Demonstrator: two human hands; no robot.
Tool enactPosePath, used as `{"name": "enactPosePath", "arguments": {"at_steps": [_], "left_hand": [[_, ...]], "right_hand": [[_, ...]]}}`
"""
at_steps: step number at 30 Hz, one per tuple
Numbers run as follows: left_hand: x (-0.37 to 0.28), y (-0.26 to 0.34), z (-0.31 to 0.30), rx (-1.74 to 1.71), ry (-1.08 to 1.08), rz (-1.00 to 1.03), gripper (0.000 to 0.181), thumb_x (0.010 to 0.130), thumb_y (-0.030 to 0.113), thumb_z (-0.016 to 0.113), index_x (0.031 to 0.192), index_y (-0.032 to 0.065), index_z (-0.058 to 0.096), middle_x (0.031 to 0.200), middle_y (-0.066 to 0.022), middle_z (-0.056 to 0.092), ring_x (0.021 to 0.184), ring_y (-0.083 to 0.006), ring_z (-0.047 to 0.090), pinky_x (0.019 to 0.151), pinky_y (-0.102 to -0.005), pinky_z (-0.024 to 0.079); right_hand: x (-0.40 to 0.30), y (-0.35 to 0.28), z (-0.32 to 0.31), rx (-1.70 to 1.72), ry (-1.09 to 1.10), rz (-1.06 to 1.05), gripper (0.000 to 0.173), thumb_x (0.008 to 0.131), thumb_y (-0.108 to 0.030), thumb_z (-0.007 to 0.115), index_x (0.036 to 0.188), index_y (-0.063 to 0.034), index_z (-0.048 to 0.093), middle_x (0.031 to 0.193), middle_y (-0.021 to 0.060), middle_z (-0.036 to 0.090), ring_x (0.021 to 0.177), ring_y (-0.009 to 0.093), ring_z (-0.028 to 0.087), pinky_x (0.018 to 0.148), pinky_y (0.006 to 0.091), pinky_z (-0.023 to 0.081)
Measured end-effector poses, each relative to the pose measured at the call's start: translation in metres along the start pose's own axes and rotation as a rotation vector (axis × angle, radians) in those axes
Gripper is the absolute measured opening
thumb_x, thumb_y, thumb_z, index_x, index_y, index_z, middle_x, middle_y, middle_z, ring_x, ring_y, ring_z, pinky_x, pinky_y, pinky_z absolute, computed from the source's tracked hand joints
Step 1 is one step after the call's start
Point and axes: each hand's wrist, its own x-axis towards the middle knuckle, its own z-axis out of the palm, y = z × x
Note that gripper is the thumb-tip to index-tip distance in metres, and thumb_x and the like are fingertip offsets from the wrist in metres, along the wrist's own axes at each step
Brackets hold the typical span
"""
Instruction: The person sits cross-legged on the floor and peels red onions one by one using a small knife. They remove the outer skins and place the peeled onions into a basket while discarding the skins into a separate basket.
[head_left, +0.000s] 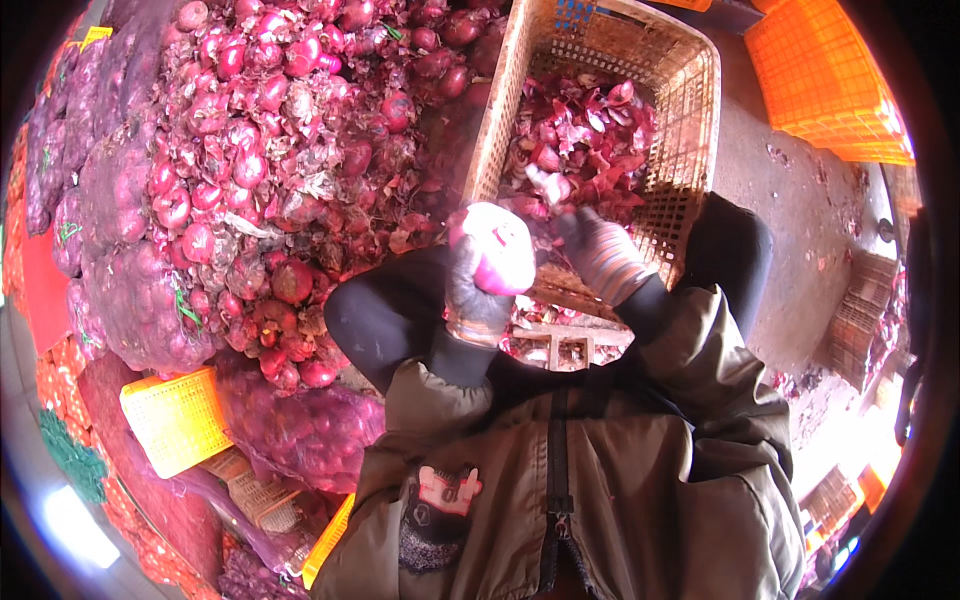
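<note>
My left hand (471, 289), in a dark-palmed work glove with a striped cuff, holds a red onion (499, 247). The onion's surface shines pale and purple, washed out by bright light on top. My right hand (604, 251), in a similar glove with stripes, is just right of the onion over the near end of a worn plastic crate (712, 112). Its fingers are curled and blurred, and whether they pinch anything is unclear. Loose red onion skins (592, 135) lie inside the crate. One pale piece of skin (551, 184) looks blurred near my right fingers.
A large heap of red onions (251, 165) with dry skins spreads to the left. Filled mesh sacks (142, 300) stand beyond it. A yellow plastic basket (176, 424) sits at lower left. Stacked orange crates (825, 82) stand at upper right on the concrete floor (787, 240).
</note>
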Motion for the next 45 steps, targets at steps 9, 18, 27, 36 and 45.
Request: {"name": "enactPosePath", "arguments": {"at_steps": [9,18,27,36,45], "left_hand": [[0.01,0.013,0.008,-0.053,0.107,-0.262,0.067,0.075,0.054,0.054,0.121,0.005,0.047,0.117,-0.0199,0.052,0.103,-0.0376,0.053,0.088,-0.0543,0.044],[0.01,0.017,0.002,-0.083,0.097,-0.283,0.061,0.078,0.045,0.053,0.124,0.0051,0.045,0.124,-0.0198,0.048,0.109,-0.0369,0.05,0.091,-0.0548,0.042],[0.012,0.017,-0.014,-0.048,0.177,-0.461,0.05,0.076,0.04,0.058,0.11,0.0041,0.052,0.11,-0.0169,0.056,0.101,-0.0349,0.054,0.088,-0.0507,0.044],[0.009,0.016,0.006,-0.097,0.137,-0.403,0.088,0.075,0.062,0.047,0.129,-0.0063,0.035,0.124,-0.0278,0.044,0.112,-0.0437,0.046,0.091,-0.0588,0.041],[0.002,0.011,0.009,-0.133,0.184,-0.34,0.081,0.069,0.063,0.054,0.12,0.0008,0.046,0.115,-0.0206,0.051,0.103,-0.0393,0.051,0.089,-0.0552,0.042]], "right_hand": [[-0.042,-0.044,-0.078,0.41,-0.539,0.009,0.027,0.093,-0.03,0.046,0.095,-0.0033,0.052,0.064,0.0133,0.053,0.059,0.027,0.054,0.055,0.0382,0.041],[-0.036,-0.062,-0.097,0.611,-0.733,0.202,0.03,0.095,-0.029,0.043,0.1,-0.0016,0.054,0.067,0.0087,0.051,0.064,0.017,0.049,0.061,0.0347,0.04],[-0.041,-0.007,-0.066,-0.3,-0.416,-0.333,0.028,0.089,-0.034,0.051,0.095,-0.007,0.058,0.053,0.0132,0.05,0.048,0.028,0.054,0.044,0.0394,0.039],[-0.044,-0.047,-0.065,-0.17,-0.326,-0.149,0.02,0.09,-0.027,0.05,0.094,-0.0077,0.054,0.064,0.0147,0.057,0.053,0.033,0.056,0.046,0.0415,0.043],[-0.065,-0.086,-0.031,1.169,-0.262,0.677,0.038,0.092,-0.045,0.044,0.095,-0.0069,0.051,0.059,0.0075,0.052,0.045,0.017,0.053,0.042,0.031,0.04]]}}
